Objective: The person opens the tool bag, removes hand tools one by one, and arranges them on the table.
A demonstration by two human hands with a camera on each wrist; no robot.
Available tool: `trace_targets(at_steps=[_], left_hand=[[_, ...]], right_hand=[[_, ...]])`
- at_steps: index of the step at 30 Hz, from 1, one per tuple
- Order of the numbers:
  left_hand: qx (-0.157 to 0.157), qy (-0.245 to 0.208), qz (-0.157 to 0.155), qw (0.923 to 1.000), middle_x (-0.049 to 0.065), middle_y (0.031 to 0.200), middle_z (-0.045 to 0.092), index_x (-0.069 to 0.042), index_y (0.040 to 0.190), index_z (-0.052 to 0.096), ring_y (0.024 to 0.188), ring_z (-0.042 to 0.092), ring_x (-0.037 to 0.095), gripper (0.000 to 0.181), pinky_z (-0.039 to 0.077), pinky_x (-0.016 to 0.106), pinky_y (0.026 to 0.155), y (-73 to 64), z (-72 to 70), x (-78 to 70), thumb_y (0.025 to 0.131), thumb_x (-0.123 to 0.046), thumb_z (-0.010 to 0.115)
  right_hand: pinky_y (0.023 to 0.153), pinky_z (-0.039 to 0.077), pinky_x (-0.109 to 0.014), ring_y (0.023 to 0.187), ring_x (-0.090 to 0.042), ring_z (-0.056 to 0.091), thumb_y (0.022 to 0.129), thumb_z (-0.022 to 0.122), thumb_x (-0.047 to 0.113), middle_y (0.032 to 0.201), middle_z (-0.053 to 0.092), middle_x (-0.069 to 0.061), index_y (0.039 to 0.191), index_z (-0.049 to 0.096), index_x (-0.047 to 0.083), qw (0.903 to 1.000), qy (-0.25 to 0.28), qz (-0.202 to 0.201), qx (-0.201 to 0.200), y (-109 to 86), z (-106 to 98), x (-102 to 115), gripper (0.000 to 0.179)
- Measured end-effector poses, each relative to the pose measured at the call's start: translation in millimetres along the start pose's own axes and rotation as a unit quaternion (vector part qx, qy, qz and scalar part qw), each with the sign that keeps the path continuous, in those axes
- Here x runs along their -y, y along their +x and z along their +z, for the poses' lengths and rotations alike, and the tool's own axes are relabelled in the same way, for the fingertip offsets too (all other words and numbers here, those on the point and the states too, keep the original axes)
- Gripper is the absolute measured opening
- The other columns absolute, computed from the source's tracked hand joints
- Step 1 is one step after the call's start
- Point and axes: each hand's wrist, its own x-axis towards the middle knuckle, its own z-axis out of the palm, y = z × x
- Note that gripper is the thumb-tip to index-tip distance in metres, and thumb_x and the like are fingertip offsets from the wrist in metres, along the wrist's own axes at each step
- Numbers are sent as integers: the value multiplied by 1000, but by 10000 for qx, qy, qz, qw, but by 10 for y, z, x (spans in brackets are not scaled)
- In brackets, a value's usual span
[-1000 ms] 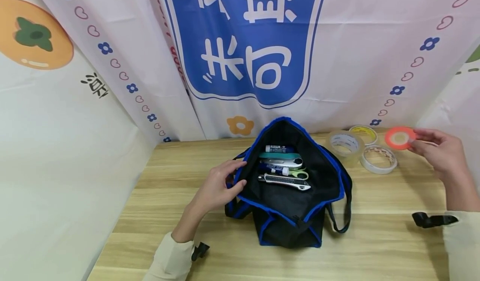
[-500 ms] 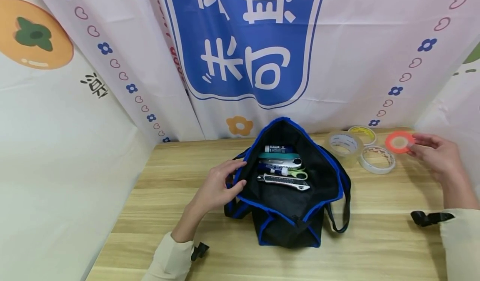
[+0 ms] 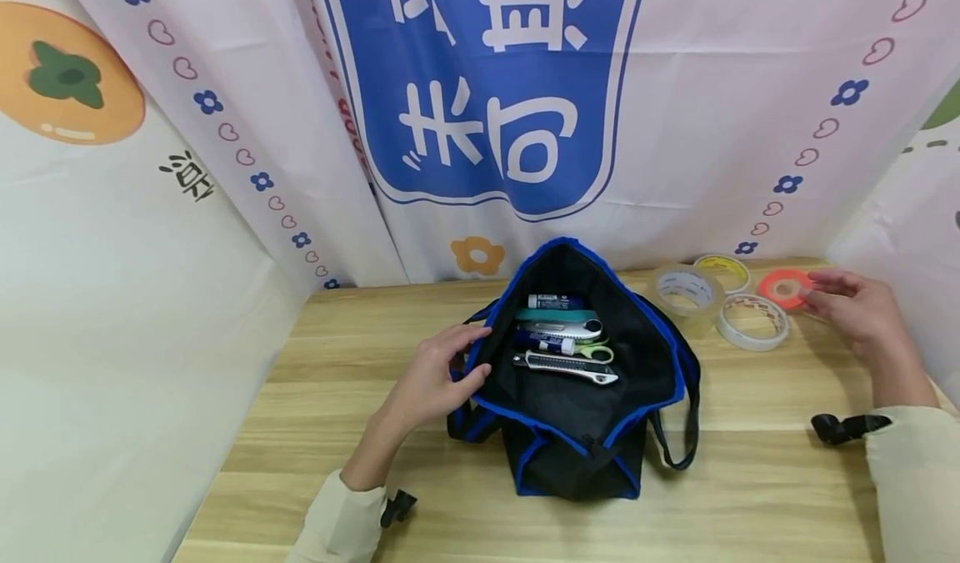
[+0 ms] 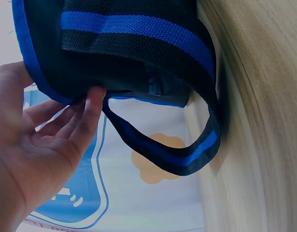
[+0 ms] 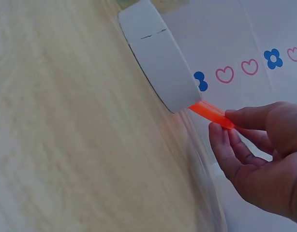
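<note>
My left hand (image 3: 438, 371) holds the left rim of a black bag with blue trim (image 3: 645, 367). In the left wrist view the fingers and thumb pinch the edge, beside a black-and-blue strap (image 4: 139, 24). Inside the bag lie utility knives (image 3: 566, 367), blue tubes with white caps (image 3: 555, 302), green-handled scissors (image 3: 600, 354) and a teal item (image 3: 555, 315). On the right, my right hand (image 3: 858, 313) pinches a flat orange tape roll (image 3: 767, 289) between thumb and fingers. From the right wrist, that roll shows edge-on, partly behind a white roll (image 5: 158, 58).
Beside the orange roll sit a wide clear tape roll (image 3: 662, 296), a white tape roll (image 3: 753, 342) and a yellow-lined roll (image 3: 723, 263). They stand near the printed backdrop (image 3: 697, 129) at the back of the wooden table (image 3: 315, 429).
My right hand has brought the orange tape roll slightly left and down, closer to the white roll. The left hand keeps its hold on the bag's rim.
</note>
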Motion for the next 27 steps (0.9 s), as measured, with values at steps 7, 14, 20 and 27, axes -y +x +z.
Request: trace_targets(at_steps=[7, 14, 20, 27], left_hand=[[-1, -11, 0, 10000, 17, 145, 68, -2, 144, 66, 100, 68, 23, 49, 60, 27, 77, -1, 6, 0, 97, -14, 76], [2, -38, 3, 10000, 18, 145, 68, -1, 144, 66, 102, 69, 24, 49, 60, 27, 77, -5, 16, 7, 97, -14, 76], [26, -45, -22, 10000, 18, 147, 67, -2, 145, 65, 106, 70, 26, 50, 62, 34, 76, -6, 10, 4, 98, -15, 75], [32, -56, -21, 10000, 19, 147, 66, -2, 145, 65, 110, 71, 28, 50, 63, 42, 77, -3, -3, 23, 98, -15, 75]], right_hand=[[75, 62, -18, 80, 9, 67, 107, 60, 4, 87, 62, 36, 128, 65, 5, 9927, -1183, 170, 155, -14, -35, -1, 22], [74, 59, -18, 79, 15, 59, 110, 57, 32, 105, 67, 11, 157, 36, -15, 9575, -2879, 110, -155, -46, 16, 69, 71], [68, 51, -13, 79, 21, 46, 109, 57, 40, 144, 58, -29, 154, 46, -11, 9358, -3495, -297, -346, -97, 179, 217, 70], [68, 54, -10, 82, 26, 50, 107, 64, 28, 92, 49, 46, 148, 52, -12, 9434, -3105, -1166, -61, -197, 573, 409, 58]])
